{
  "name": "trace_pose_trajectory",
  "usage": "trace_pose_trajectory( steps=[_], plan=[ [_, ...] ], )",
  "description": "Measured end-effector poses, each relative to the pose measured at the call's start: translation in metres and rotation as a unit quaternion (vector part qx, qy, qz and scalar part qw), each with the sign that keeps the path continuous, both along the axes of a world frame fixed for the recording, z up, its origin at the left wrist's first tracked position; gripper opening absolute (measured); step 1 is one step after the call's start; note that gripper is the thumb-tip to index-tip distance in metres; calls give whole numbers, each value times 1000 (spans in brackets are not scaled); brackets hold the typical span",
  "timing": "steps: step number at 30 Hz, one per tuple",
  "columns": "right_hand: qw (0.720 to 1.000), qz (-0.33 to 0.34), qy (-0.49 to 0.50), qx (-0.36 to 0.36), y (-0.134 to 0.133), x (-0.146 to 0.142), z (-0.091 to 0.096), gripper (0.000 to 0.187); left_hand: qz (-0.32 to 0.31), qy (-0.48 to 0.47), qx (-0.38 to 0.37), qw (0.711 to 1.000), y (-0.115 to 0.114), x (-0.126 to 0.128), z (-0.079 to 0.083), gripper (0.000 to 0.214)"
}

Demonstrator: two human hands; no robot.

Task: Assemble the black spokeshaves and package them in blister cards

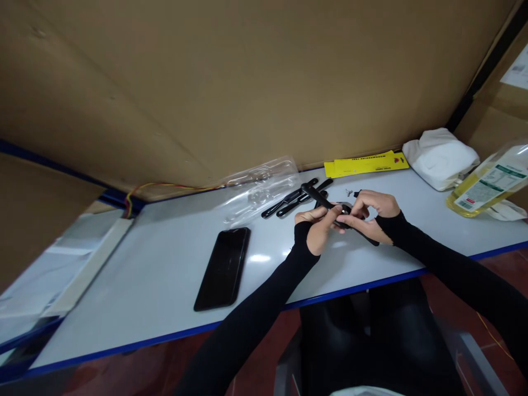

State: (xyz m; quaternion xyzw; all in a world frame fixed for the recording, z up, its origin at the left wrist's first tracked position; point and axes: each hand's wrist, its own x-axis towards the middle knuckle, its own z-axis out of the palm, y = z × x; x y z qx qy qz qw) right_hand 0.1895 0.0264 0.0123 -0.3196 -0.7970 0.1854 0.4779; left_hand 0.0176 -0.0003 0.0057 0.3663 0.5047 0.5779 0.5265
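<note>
A black spokeshave (317, 196) with two long handles is held just above the table, slanting down to the right. Wrapped round its middle from the left, my left hand (317, 230) is closed on it. My right hand (374, 213) is closed too, its thumb and fingers pressed at the tool's middle body. Small shiny parts there are partly covered by my fingers. Behind my left hand lie more black spokeshaves (289, 203), overlapping each other. Small metal pieces (348, 192), perhaps screws, rest on the table beyond my right hand.
Clear plastic blister packaging (264, 184) and yellow cards (367, 165) lie along the cardboard wall (247, 82). A black phone (223, 269) is left of my left arm. To the right stand a white bundle (440, 159) and a tilted bottle of yellow liquid (487, 181). Blue edging borders the table (144, 286).
</note>
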Motion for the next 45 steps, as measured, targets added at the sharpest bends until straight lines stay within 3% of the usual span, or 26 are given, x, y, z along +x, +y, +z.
trace_pose_trajectory(
  steps=[4,6,10,13,19,31,39,45],
  plan=[
    [999,30,31,-26,2,4,-1,41,-11,-6,-21,1000,2,-2,-3,29],
    [998,61,31,0,4,8,-2,41,-20,-21,-22,999,2,-2,-3,31],
    [993,95,-24,63,8,14,-1,23,-30,-39,-23,999,2,-2,2,38],
    [990,118,-34,67,11,16,1,16,-40,-34,-26,998,0,-3,5,38],
    [987,142,-59,55,14,19,1,24,-74,-8,-37,997,-1,-7,6,34],
    [993,112,-32,17,18,23,-4,30,-59,-1,-31,998,-4,-2,5,26],
    [997,63,-37,16,7,17,5,32,-39,-18,-10,999,-4,0,2,30],
    [994,65,-34,-75,1,14,6,45,-43,-13,1,999,-8,3,5,28]
  ],
)
